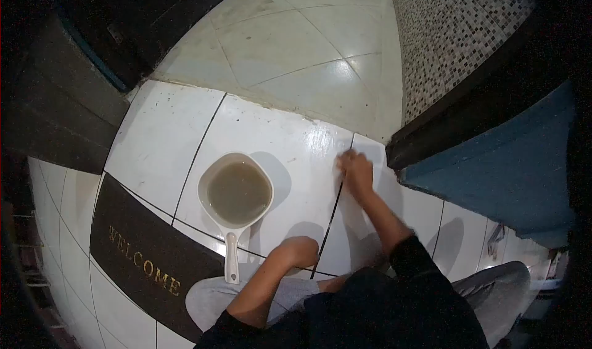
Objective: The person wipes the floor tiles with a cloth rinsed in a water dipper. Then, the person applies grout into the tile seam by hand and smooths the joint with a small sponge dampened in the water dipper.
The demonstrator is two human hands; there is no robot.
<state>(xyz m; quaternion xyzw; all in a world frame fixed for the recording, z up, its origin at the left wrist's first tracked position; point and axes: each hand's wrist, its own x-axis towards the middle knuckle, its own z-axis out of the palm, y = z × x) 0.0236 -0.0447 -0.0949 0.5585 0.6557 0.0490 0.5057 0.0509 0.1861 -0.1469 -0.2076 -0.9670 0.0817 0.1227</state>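
My right hand (pixel 356 167) is over the white floor tile (pixel 296 158), beside a dark grout line. Its fingers are curled and pressed together, slightly blurred; anything in them is too small or hidden to name. My left hand (pixel 300 250) is closed in a loose fist low above the tiles, near my knee, with no object showing in it. To the left of both hands, a white water dipper (pixel 265 171) stands upright on the floor, filled with cloudy greyish water (pixel 239 193). Its handle (pixel 232 256) points toward me, and neither hand touches it.
A dark doormat (pixel 139 238) lettered WELCOME lies at the left. Beyond the white tiles, a duller tiled floor (pixel 296 34) starts at a rough edge. A dark door frame (pixel 394 155) and blue panel (pixel 493 164) stand right, below a mosaic wall (pixel 450 41).
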